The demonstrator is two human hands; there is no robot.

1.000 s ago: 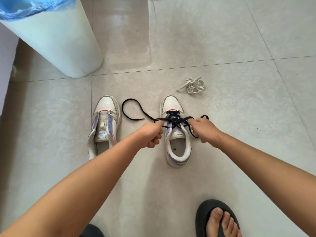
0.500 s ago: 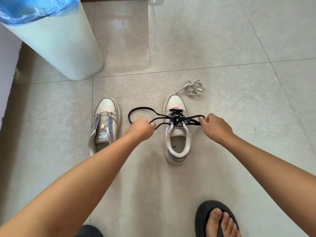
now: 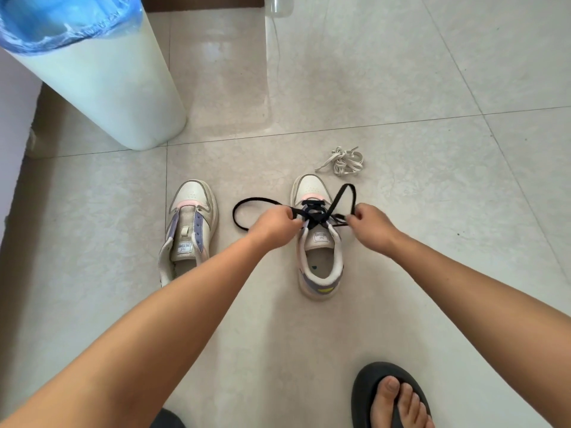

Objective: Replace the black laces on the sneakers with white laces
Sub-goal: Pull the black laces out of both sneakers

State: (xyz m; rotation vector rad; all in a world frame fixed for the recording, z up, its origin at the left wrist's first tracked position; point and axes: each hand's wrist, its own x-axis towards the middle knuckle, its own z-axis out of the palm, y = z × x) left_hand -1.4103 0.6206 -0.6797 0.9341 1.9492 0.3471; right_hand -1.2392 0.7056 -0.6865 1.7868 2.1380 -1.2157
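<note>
Two white sneakers stand on the tiled floor, toes pointing away. The left sneaker [image 3: 190,230] has no lace. The right sneaker [image 3: 318,242] carries a black lace [image 3: 315,214] crossed over its tongue. My left hand [image 3: 273,225] pinches the lace's left strand, which loops out to the left on the floor. My right hand [image 3: 369,222] pinches the right strand, which arcs up in a loop beside the toe. A bundle of white laces [image 3: 344,161] lies on the floor just beyond the right sneaker.
A tall white bin [image 3: 92,72] with a blue bag liner stands at the back left. My foot in a black sandal [image 3: 391,396] is at the bottom right. Pale floor tiles [image 3: 432,72] spread all around.
Both hands have moved inward toward the right sneaker's tongue. The taut black strands have slackened, and a loop now rises on the right beside the toe.
</note>
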